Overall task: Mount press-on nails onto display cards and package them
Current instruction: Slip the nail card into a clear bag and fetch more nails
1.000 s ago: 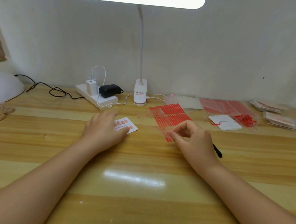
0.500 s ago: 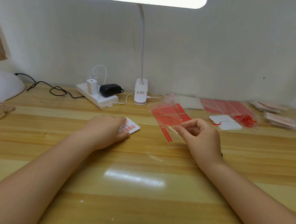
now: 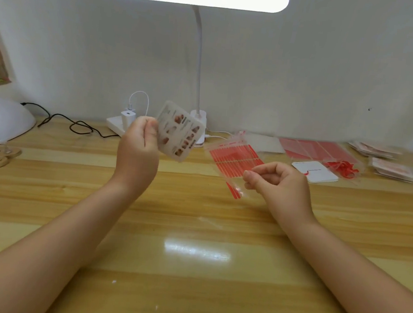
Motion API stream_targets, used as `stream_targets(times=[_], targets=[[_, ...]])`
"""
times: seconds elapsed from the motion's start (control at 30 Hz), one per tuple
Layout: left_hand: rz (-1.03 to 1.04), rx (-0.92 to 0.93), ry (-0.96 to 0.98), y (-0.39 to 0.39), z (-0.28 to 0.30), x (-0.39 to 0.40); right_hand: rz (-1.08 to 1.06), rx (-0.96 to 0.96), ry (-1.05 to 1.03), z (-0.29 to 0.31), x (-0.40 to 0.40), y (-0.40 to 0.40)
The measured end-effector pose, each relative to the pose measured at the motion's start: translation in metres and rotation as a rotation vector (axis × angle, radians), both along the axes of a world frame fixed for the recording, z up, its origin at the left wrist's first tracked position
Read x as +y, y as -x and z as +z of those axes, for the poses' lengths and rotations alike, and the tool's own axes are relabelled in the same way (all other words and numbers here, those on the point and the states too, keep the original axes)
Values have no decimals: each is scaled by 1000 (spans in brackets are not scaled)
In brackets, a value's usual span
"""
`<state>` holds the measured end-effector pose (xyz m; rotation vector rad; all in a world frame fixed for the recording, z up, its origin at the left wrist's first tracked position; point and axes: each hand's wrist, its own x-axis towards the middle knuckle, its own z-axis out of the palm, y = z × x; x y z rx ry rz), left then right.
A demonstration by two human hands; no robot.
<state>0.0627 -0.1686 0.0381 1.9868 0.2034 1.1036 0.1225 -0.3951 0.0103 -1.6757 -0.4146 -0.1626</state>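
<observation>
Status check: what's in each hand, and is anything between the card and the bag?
Left hand holds nail card raised, tilted. Right hand pinches red-striped clear bag at its near edge. Open gap between card and bag; nothing in it.

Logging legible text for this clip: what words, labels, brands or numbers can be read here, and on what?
None can be read.
Display card in the left hand: print beside the nails, blurred.
Clear bag in the right hand: red print along its top strip, too small.
White card on the table: a dark line of text, too small.
Lamp base: label blurred.
</observation>
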Motion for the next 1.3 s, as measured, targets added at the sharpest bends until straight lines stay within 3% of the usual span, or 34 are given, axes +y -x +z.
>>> stream_targets(times=[0.07,0.13,0.47,0.77,1.07,1.3], targets=[[-153,-17,201,2,7,-8,61,61,-33,3,0,1],[-270,-1,252,5,10,-15,124,101,-49,5,0,3],[-249,107,41,7,0,-20,217,112,2,8,0,6],[-250,83,-42,9,1,-15,226,107,-8,8,-2,6],[-357,304,-68,12,4,-13,264,107,2,6,-1,5],[-237,323,-204,16,13,-6,302,117,-35,8,0,6]])
